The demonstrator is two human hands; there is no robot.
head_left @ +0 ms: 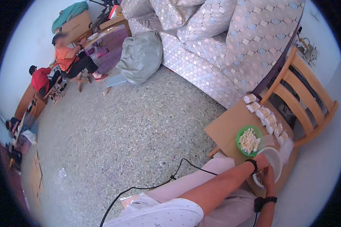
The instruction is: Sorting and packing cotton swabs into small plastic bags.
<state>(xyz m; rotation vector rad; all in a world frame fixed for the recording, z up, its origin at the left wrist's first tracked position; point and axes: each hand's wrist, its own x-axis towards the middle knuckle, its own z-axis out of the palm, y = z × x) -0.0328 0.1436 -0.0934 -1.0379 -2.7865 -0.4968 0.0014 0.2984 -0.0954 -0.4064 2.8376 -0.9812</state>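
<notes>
Both hands meet over a white bowl on the seat of a wooden chair beside me. My left hand reaches in over the bowl's near side, its fingers bent downward. Close by, my right hand is at the bowl's lower edge with its fingers drawn together. Whatever is between the fingers is too small to make out. A green bowl stands just beyond, with a heap of cotton swabs in it. Several clear-wrapped bundles of cotton swabs lie in a row near the chair back.
Brown cardboard covers the chair seat; its slatted backrest rises at the right. A patterned sofa stands beyond. A black cable crosses near my legs. Far left, people sit on low stools by a purple crate.
</notes>
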